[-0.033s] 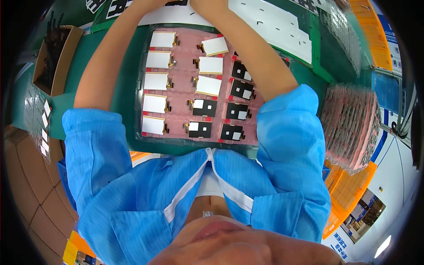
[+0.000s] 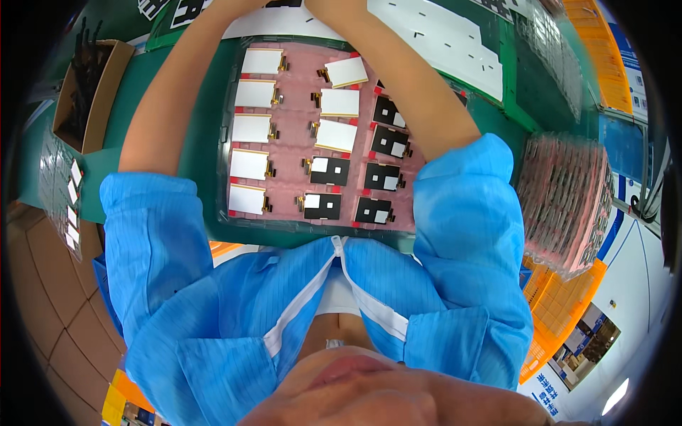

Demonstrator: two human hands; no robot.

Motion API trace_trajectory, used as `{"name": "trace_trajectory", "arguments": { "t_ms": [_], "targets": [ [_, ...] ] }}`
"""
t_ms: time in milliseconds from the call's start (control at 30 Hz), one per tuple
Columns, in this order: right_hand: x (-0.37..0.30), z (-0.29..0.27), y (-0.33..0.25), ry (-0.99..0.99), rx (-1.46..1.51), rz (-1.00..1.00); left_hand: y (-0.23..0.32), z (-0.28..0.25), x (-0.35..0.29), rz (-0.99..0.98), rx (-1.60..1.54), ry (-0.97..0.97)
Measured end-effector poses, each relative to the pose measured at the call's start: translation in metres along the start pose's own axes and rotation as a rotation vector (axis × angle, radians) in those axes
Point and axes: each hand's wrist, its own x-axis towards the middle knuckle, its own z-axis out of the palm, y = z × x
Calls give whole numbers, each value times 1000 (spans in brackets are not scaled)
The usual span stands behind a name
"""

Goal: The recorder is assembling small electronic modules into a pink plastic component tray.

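Across the green table (image 2: 202, 156), one pink-lined tray (image 2: 295, 135) lies nearer me than the white sheet (image 2: 440, 50), whose long axis runs left-right. At the sheet, my left hand (image 2: 243, 5) and right hand (image 2: 327, 8) are cropped; I cannot tell their grip. Eight white panels (image 2: 249, 165) and at least six black panels (image 2: 329, 172) lie trayed, left-column connectors (image 2: 270, 170) pointing right.

Lower right: row of blue characters (image 2: 547, 392) on a white surface (image 2: 527, 388), slanted, too small to make out with certainty. Upper right: blue-and-white board (image 2: 625, 53), tiny print, illegible. Upper left: white sheets (image 2: 178, 19) with bold black shapes, can't tell if lettering. Nothing else readable.
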Motion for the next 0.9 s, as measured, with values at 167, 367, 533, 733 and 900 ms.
{"name": "trace_trajectory", "arguments": {
  "t_ms": [167, 367, 533, 733, 900],
  "targets": [
    [13, 11, 19, -160, 210, 30, -32, 8, 15, -82, -126, -65],
    [5, -25, 20, 151, 358, 150, -26, 21, 15, 33, 63, -32],
    [-29, -81, 25, -247, 893, 499, -11, 19, -29, 74, 148, 143],
    [-115, -169, -12, -427, 979, 435, 41, -3, -126, 258, -173, 0],
    [-162, -193, -30, -387, 965, 361, 91, 0, -170, 337, -261, -131]
  ]
}}
